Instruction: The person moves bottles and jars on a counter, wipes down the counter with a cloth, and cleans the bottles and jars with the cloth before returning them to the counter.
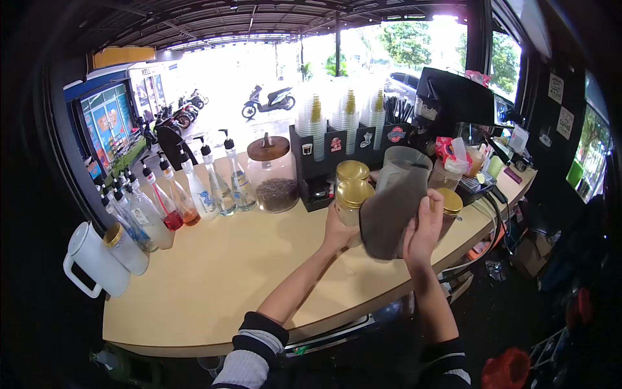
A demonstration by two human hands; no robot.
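Note:
My left hand (339, 231) is wrapped round the lower part of a clear jar with a gold lid (355, 193), which stands at the middle of the counter. A second gold-lidded jar (352, 170) is right behind it. My right hand (424, 228) grips the side of a dark grey, flat-looking piece with rounded corners (391, 217); its exact kind cannot be made out. It is tilted and partly covers the left hand's jar and a translucent grey container (405, 162) behind. Another gold-lidded jar (449, 202) stands just right of my right hand.
Pump bottles of syrup (170, 211) line the counter's (214, 279) back left, near a white pitcher (97, 259). A wooden-lidded glass jar (275, 185) stands beside a black rack (324, 175) of stacked plastic cups. A dark monitor (453, 97) and cables are at the right.

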